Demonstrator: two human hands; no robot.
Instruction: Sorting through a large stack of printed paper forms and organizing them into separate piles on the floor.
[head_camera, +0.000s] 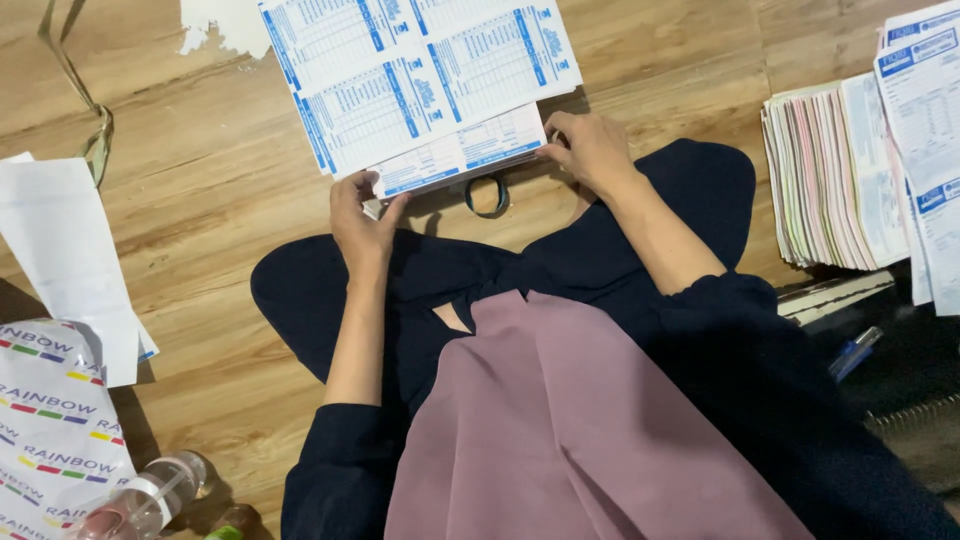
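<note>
A stack of blue-and-white printed forms (430, 80) lies fanned on the wooden floor in front of me. My left hand (362, 222) pinches the near left corner of the stack. My right hand (590, 148) rests curled on the near right corner, fingers on the paper's edge. Under the stack's near edge the dark loop handles of scissors (488, 194) stick out. I sit cross-legged in dark clothes with a mauve cloth (560, 430) over my lap.
A thick pile of multicoloured forms (830, 175) lies at the right, more blue forms (925, 120) on it. White sheets (60, 250), a printed wrapper (50, 430) and a clear bottle (150, 500) sit at the left. A pen (853, 352) lies at the right.
</note>
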